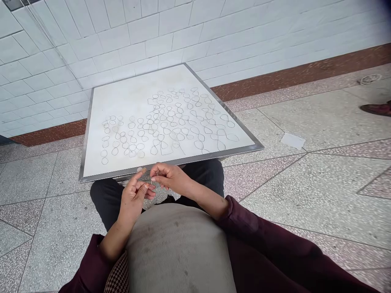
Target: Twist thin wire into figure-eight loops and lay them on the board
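Close together in front of the table's near edge are my left hand and my right hand. Thumb and fingers of my left hand are pinched on something thin, while its index finger points up. My right hand pinches a thin, pale piece between thumb and finger; its far end reaches toward my left fingers. Many thin wire-like figure-eight loops lie on the white tabletop, mostly over its middle and right side. Single loops and bent pieces lie among them.
The table has a metal rim and stands near a white tiled wall. A white paper lies on the speckled floor to the right. Another person's shoe shows at the right edge. My knees are under the table's near edge.
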Available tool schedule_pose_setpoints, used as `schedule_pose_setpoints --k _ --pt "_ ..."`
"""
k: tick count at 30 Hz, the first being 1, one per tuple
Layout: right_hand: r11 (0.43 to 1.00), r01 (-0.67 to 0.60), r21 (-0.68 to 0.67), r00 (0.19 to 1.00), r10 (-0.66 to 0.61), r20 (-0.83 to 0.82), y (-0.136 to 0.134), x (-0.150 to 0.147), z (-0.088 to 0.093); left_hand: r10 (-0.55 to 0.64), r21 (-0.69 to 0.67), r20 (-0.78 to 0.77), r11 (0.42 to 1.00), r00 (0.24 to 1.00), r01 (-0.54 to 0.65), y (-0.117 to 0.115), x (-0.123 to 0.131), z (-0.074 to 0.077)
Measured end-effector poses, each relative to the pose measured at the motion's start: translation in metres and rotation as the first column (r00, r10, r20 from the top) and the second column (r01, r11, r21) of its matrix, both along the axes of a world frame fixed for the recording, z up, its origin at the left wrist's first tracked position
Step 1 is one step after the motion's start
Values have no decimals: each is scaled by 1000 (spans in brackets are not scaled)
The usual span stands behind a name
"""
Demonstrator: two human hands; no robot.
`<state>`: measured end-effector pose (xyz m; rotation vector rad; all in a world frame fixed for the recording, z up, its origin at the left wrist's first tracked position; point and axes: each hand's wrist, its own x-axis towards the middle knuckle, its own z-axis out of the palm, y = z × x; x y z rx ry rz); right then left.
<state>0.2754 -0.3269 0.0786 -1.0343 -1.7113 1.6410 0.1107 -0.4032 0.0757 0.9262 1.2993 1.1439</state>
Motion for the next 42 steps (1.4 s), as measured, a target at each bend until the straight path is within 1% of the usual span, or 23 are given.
schedule_pose_setpoints --k 3,7,11,14,16,18,21,24,28,31,33,38,42 --pt "1000 21 4 1000 -21 -17 1 0 -3 7 12 4 1000 1000 -7 -1 0 -3" --pt "1000 -9 2 1000 9 -26 2 2 -4 6 8 19 1000 1000 -6 -2 0 -3" --pt "999 -32 18 999 33 -34 2 3 -3 -68 -10 11 998 998 68 -2 0 1" --pt "998 -49 32 998 50 -41 1 3 -2 -129 12 -31 991 991 130 -1 0 2" --pt "997 -56 58 998 58 -32 1 4 -2 -148 19 -67 989 987 149 -2 0 2" --pt "987 -67 146 998 69 -10 3 6 -3 -144 14 -85 989 986 145 -2 1 4" --pt "939 -110 326 994 113 10 7 12 -5 -96 10 -66 995 993 97 -1 2 7" --pt "893 -148 424 988 148 33 9 17 -4 -35 16 -45 999 998 35 -1 1 10" --pt "810 -171 562 985 153 80 7 15 2 -27 49 -50 998 998 29 -1 -1 9" --pt "774 -236 587 971 216 106 6 12 4 -34 92 -65 995 997 40 -1 -1 7" --pt "760 -253 598 966 227 120 6 11 4 -37 110 -71 993 997 44 -1 -1 7" --pt "733 -245 635 969 189 157 4 10 0 -20 102 -103 994 995 30 -2 0 11" --pt "711 -224 667 974 129 188 -1 7 -1 -6 111 -63 994 998 13 -3 0 9"
